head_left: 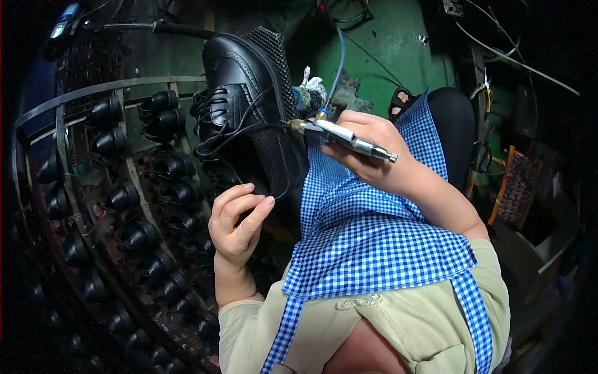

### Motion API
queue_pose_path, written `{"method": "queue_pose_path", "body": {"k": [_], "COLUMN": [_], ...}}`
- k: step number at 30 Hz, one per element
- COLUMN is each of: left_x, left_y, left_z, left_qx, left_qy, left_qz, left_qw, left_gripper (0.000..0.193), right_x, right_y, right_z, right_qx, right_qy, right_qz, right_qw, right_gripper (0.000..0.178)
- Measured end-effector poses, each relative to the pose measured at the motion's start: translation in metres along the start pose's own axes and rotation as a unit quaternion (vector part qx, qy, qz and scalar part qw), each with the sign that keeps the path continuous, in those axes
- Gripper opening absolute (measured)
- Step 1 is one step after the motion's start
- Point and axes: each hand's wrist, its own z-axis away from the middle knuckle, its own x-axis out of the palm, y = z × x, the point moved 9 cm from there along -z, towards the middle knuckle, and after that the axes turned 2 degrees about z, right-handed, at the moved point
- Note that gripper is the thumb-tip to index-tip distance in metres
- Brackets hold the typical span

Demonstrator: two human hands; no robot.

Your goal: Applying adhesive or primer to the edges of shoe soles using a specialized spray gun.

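Observation:
A black leather lace-up shoe (274, 149) lies sole to the right, toe pointing away from me, with its laces hanging loose over its side. My left hand (240, 218) is at the heel end, thumb and fingers pinched on the edge there; part of the grip is hidden in shadow. In my right hand (374, 143) is a small silver spray gun (349, 137), its brass nozzle pointing left, close to the shoe's sole edge. A blue air hose (341, 68) runs up from the gun's fitting.
At my left stands a metal rack (131, 174) with many black shoes in rows. A dark rod (180, 30) reaches toward the shoe's toe. Blue checked apron (380, 249) covers my lap. The floor (398, 50) is green, and cables (517, 59) hang at the right.

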Motion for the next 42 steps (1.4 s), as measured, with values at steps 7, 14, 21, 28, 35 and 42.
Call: {"method": "queue_pose_path", "body": {"k": [7, 14, 21, 28, 35, 42], "left_x": [-0.001, 0.001, 0.005, 0.026, 0.043, 0.053], "left_y": [0.007, 0.014, 0.025, 0.036, 0.036, 0.026], "left_z": [-0.007, -0.022, -0.046, -0.079, -0.110, -0.147], "left_qx": [0.002, 0.020, 0.050, 0.066, 0.087, 0.054], "left_qy": [-0.020, -0.042, -0.075, -0.182, -0.194, -0.143], "left_qz": [-0.015, -0.042, -0.092, -0.097, -0.075, -0.075], "left_qw": [1.000, 0.998, 0.992, 0.976, 0.974, 0.985], "left_gripper": [0.040, 0.038, 0.037, 0.032, 0.044, 0.039], "right_x": [-0.003, -0.008, -0.019, -0.035, -0.055, -0.075], "right_y": [-0.005, -0.011, -0.011, -0.013, -0.011, -0.005], "right_z": [0.016, 0.032, 0.051, 0.062, 0.059, 0.042], "right_qx": [-0.010, -0.016, -0.002, 0.011, 0.020, 0.014], "right_qy": [-0.020, -0.029, -0.009, 0.019, 0.062, 0.107], "right_qz": [-0.041, -0.071, -0.065, -0.050, -0.026, 0.018], "right_qw": [0.999, 0.997, 0.998, 0.999, 0.998, 0.994], "right_gripper": [0.017, 0.017, 0.018, 0.019, 0.018, 0.016]}}
